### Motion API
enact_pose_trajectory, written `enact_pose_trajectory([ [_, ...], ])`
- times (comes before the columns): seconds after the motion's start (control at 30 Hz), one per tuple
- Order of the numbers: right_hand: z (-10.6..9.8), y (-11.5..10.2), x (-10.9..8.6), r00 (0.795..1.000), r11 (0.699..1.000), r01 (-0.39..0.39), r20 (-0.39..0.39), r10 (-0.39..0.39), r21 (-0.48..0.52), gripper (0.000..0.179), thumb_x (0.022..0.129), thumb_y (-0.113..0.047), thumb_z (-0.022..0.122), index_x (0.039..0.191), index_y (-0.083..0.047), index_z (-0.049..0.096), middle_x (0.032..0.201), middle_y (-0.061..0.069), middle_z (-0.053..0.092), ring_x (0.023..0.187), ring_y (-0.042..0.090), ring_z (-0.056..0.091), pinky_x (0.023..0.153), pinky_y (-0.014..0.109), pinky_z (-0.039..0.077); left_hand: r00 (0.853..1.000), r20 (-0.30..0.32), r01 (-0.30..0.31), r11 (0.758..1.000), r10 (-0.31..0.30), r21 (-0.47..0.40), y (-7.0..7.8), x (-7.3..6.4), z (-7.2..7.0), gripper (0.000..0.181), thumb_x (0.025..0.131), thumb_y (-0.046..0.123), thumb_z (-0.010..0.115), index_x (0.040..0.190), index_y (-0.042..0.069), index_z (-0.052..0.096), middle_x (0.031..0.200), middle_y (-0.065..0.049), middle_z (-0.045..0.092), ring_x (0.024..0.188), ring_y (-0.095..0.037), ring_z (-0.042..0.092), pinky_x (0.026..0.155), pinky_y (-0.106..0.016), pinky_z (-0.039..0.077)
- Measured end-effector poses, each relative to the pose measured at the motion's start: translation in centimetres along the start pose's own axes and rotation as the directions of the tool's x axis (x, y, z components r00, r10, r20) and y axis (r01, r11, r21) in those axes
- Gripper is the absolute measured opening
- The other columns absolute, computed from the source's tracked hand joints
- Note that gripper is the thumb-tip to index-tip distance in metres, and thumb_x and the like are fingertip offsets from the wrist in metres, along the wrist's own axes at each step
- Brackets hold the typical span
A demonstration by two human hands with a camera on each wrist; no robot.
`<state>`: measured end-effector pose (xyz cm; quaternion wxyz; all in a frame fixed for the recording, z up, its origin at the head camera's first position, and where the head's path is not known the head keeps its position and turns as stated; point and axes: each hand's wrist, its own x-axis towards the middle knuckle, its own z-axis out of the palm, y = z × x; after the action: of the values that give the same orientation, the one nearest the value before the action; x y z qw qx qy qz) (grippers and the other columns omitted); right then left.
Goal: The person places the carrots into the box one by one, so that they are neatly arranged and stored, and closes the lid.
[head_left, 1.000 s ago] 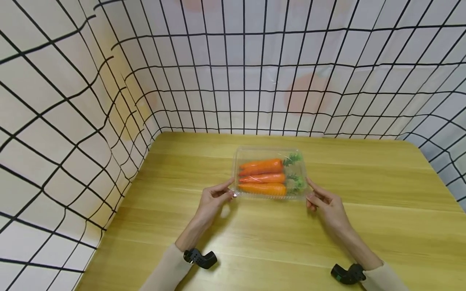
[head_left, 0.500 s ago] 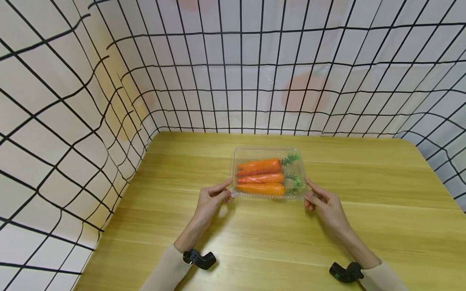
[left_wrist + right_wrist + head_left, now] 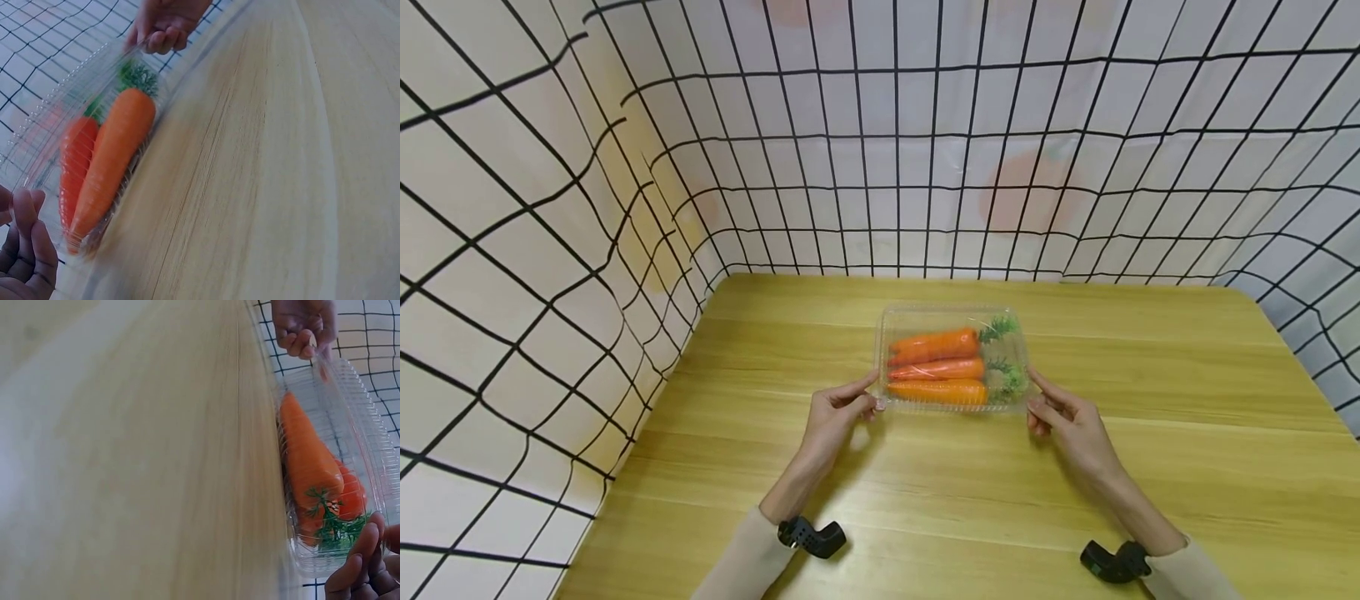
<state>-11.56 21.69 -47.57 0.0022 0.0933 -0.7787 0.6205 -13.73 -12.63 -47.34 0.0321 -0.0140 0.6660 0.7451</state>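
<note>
A clear plastic box [image 3: 928,313] with its lid down lies level in the middle of the head view. Through the plastic show several orange carrots [image 3: 936,369], their green leafy tops [image 3: 1004,379] pointing right. The left hand [image 3: 831,423] pinches the box's near left corner between thumb and fingers. At the near right corner, the right hand [image 3: 1077,432] pinches the edge in the same way. In the left wrist view, the left fingers [image 3: 40,250] are at the box's near end. The right wrist view has the right fingers [image 3: 350,575] by the leafy end. Whether the box touches the table cannot be told.
The wooden table [image 3: 947,500] spreads around the box. Black wire mesh [image 3: 902,137] walls stand along its back and both sides, with pale printed sheeting behind. Each wrist wears a black device, the left one [image 3: 812,535] and the right one [image 3: 1115,562].
</note>
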Motion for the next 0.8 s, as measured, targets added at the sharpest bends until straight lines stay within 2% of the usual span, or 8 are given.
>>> enact_pose_trajectory([
  [0.23,-0.21,0.19,0.15,0.999,0.999,0.046,0.024,-0.046,-0.022,0.053,0.108,-0.007,0.053,0.157,0.004,0.036,0.078,0.01,0.066,0.065,0.017,0.058,0.058,0.028,0.053,1.0,-0.013,0.002,1.0,-0.002,0.009,0.04,-0.04,0.05,0.04,0.088,-0.011,0.063,0.126,0.0,0.072,0.084,-0.017,0.079,0.063,-0.011,0.066,0.065,-0.02,0.058],
  [0.67,-0.36,0.05,0.2,0.998,1.0,0.026,0.05,-0.025,-0.013,0.055,0.108,-0.008,0.052,0.159,0.003,0.033,0.08,0.011,0.066,0.065,0.016,0.06,0.058,0.027,0.055,1.0,-0.015,-0.009,1.0,0.01,0.019,-0.04,0.1,0.07,0.039,0.088,-0.011,0.064,0.125,-0.001,0.072,0.09,-0.03,0.076,0.06,-0.01,0.064,0.065,-0.02,0.058],
  [0.8,-0.36,0.13,0.16,0.997,0.999,0.031,0.065,-0.032,0.011,0.055,0.108,-0.007,0.051,0.159,0.004,0.032,0.081,0.012,0.065,0.065,0.016,0.059,0.059,0.026,0.055,1.0,-0.011,-0.015,1.0,0.015,0.017,-0.22,0.04,-0.07,0.039,0.089,-0.01,0.064,0.126,-0.001,0.072,0.09,-0.028,0.077,0.061,-0.01,0.065,0.065,-0.02,0.058],
])
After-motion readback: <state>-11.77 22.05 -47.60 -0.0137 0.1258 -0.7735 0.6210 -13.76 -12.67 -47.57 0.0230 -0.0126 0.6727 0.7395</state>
